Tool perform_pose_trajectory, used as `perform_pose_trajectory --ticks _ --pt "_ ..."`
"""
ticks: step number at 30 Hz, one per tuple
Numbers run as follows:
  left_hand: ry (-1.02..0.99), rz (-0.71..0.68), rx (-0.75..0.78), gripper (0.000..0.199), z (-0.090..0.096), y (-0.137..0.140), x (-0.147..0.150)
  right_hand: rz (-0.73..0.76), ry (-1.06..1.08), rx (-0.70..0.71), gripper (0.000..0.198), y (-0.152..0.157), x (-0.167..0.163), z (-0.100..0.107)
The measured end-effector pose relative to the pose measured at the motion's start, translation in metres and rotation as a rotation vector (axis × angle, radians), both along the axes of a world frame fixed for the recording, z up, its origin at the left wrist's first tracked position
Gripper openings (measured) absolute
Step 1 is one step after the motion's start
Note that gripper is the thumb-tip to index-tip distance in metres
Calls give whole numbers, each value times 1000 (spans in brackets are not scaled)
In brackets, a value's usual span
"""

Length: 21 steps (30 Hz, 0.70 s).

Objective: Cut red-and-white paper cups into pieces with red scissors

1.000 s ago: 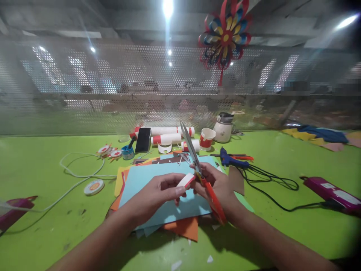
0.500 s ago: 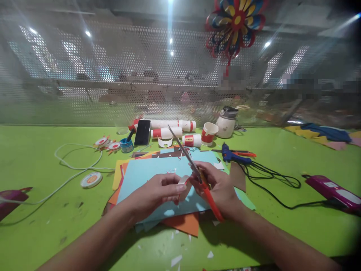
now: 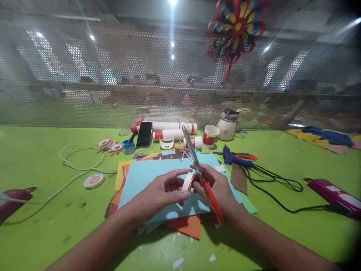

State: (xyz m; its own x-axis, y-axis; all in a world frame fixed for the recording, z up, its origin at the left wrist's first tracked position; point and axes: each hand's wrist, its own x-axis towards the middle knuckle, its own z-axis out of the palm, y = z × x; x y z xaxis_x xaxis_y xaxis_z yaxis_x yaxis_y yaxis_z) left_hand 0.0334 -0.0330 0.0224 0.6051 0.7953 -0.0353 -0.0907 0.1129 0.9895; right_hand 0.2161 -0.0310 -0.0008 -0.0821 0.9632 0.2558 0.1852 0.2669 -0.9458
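Note:
Between the fingers and thumb of my left hand [image 3: 162, 194] is a small curved white paper strip [image 3: 187, 182] with a red edge. My right hand [image 3: 218, 190] is closed around orange-handled scissors [image 3: 210, 199], whose blades point up and away from me; its fingertips also reach the strip's right side. Both hands hover over a stack of coloured paper, with a light blue sheet [image 3: 146, 173] on top. Orange paper [image 3: 188, 227] sticks out underneath. Small white scraps [image 3: 178, 262] lie on the green table nearer to me.
Behind the stack are a phone [image 3: 144, 134], a blue jar [image 3: 129, 146], white-and-red paper tubes [image 3: 169, 134], a paper cup [image 3: 210, 136] and a kettle [image 3: 227, 126]. A blue glue gun [image 3: 237, 158] with a black cord lies right; a round tape roll [image 3: 94, 180] lies left.
My left hand has turned the strip, so its white curved face now shows more. The scissors have swung slightly more upright in my right hand. The view has shifted a little.

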Motion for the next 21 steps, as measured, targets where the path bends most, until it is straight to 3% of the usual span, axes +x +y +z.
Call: perform_pose_trajectory --ticks 4,9,11,13,18,21 --pt "-13 30 28 49 0 5 -6 9 -86 -20 43 -4 -2 9" --pt "-147 233 85 43 8 21 -32 128 -291 5 18 -16 16 36" --pt "-258 329 92 42 14 28 -47 198 -527 41 31 -19 27 43" --pt "-339 394 120 42 20 31 -58 254 -664 32 32 -20 35 47" --pt "-365 334 189 41 20 34 -63 399 -681 61 23 -26 30 49" --pt "-342 293 196 40 16 35 -59 394 -639 102 18 -29 22 48"
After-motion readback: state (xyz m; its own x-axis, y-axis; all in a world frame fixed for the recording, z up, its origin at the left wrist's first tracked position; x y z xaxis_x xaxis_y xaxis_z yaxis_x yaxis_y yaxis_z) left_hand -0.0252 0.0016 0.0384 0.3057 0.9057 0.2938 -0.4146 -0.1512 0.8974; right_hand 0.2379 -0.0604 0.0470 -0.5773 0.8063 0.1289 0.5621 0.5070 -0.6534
